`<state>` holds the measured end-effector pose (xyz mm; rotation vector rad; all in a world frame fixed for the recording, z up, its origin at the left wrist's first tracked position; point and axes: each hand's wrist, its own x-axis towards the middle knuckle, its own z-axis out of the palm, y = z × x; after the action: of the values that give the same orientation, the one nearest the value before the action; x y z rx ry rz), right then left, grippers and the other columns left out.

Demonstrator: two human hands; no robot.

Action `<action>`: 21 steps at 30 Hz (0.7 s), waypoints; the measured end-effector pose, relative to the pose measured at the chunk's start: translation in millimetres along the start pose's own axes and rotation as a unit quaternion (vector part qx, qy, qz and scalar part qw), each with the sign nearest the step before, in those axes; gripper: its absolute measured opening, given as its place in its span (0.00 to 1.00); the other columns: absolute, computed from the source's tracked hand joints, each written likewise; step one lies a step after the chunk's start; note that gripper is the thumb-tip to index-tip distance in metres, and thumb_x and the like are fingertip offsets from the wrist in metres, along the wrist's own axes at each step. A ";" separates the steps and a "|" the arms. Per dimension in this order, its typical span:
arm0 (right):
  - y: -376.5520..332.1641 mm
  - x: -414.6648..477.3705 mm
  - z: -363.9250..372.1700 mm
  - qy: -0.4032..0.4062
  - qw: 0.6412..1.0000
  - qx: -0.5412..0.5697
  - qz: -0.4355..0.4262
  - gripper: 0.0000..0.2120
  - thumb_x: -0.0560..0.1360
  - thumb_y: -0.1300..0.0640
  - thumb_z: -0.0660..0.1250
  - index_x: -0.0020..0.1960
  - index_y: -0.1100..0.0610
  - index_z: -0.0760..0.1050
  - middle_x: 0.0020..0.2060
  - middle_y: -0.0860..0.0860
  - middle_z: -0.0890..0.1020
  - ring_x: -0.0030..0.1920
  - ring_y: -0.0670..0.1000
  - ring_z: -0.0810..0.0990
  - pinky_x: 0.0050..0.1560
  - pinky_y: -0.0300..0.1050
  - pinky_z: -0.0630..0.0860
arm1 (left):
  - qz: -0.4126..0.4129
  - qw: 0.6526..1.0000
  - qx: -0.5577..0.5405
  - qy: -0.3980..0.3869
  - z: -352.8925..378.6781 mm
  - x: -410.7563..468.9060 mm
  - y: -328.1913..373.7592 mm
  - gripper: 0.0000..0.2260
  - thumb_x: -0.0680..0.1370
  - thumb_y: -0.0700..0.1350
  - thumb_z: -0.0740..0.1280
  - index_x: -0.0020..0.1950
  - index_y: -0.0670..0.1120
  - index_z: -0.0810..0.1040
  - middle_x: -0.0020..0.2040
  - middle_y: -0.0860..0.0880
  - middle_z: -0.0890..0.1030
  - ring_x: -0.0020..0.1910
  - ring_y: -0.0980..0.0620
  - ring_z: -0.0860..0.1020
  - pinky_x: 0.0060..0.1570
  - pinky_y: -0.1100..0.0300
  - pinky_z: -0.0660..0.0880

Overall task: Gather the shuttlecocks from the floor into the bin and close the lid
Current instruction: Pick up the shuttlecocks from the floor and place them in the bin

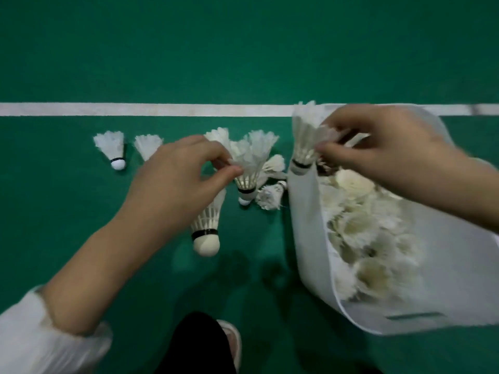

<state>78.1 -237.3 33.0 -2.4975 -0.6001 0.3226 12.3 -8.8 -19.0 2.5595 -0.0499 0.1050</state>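
Pinching is done at the frail feather skirts: one shuttlecock is nipped by the fingers of the left hand above the floor, and a second shuttlecock is clasped by the right hand over the rim of the bin. Feathers could be crushed, or a light cork-nosed cone dropped outside the smooth white plastic wall. Loose shuttlecocks lie near the white line.

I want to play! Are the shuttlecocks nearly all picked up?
The bin already holds many. The right hand holds one shuttlecock at its rim; the left hand pinches another shuttlecock. Several, like the leftmost shuttlecock, lie on the floor; the bin is open.
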 end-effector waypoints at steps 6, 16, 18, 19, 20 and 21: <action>67.2 -100.5 -48.0 0.062 0.987 0.011 0.150 0.05 0.70 0.53 0.69 0.37 0.48 0.74 0.35 0.40 0.79 0.33 0.40 0.78 0.34 0.28 0.69 | 0.094 0.993 -0.063 -0.024 17.1 -5.8 82.5 0.10 0.72 0.58 0.64 0.43 0.53 0.79 0.42 0.58 0.79 0.39 0.62 0.73 0.38 0.60 0.71; 135.5 -149.3 -33.2 -0.135 0.962 -0.051 0.232 0.04 0.72 0.53 0.69 0.38 0.50 0.79 0.33 0.43 0.81 0.37 0.39 0.78 0.36 0.33 0.71 | 0.154 0.979 -0.053 -0.123 66.4 -14.1 121.7 0.15 0.73 0.62 0.59 0.45 0.56 0.80 0.43 0.61 0.79 0.43 0.58 0.78 0.41 0.51 0.78; 141.4 -144.9 -20.8 -0.168 0.961 -0.045 0.214 0.03 0.71 0.53 0.70 0.39 0.50 0.80 0.35 0.43 0.82 0.38 0.39 0.78 0.38 0.31 0.71 | 0.152 0.979 -0.053 -0.122 69.4 -13.4 122.7 0.14 0.73 0.62 0.59 0.45 0.57 0.80 0.44 0.62 0.79 0.43 0.58 0.78 0.41 0.50 0.78; 144.1 -142.3 -14.0 -0.188 0.959 -0.043 0.208 0.02 0.71 0.54 0.70 0.40 0.50 0.80 0.36 0.43 0.82 0.39 0.40 0.78 0.38 0.29 0.70 | 0.152 0.979 -0.055 -0.123 70.7 -12.9 123.1 0.14 0.73 0.62 0.59 0.45 0.57 0.80 0.44 0.62 0.79 0.43 0.58 0.78 0.41 0.50 0.78; 147.6 -139.8 -7.0 -0.213 0.954 -0.047 0.205 0.02 0.71 0.54 0.70 0.42 0.51 0.81 0.37 0.44 0.82 0.39 0.42 0.77 0.37 0.28 0.69 | 0.153 0.979 -0.055 -0.124 72.0 -12.3 123.6 0.13 0.73 0.62 0.60 0.45 0.58 0.80 0.44 0.62 0.79 0.43 0.58 0.78 0.41 0.50 0.78; 151.3 -137.1 0.0 -0.238 0.947 -0.058 0.206 0.03 0.71 0.56 0.70 0.44 0.52 0.81 0.39 0.45 0.82 0.40 0.43 0.77 0.37 0.28 0.68 | 0.153 0.979 -0.052 -0.126 73.5 -11.7 124.0 0.13 0.73 0.62 0.60 0.45 0.58 0.79 0.44 0.62 0.79 0.44 0.58 0.78 0.41 0.50 0.77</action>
<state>11.3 -416.8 -37.9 -2.6551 -0.2680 1.1001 -1.9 -152.5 -13.7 2.4272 -0.5336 -0.1030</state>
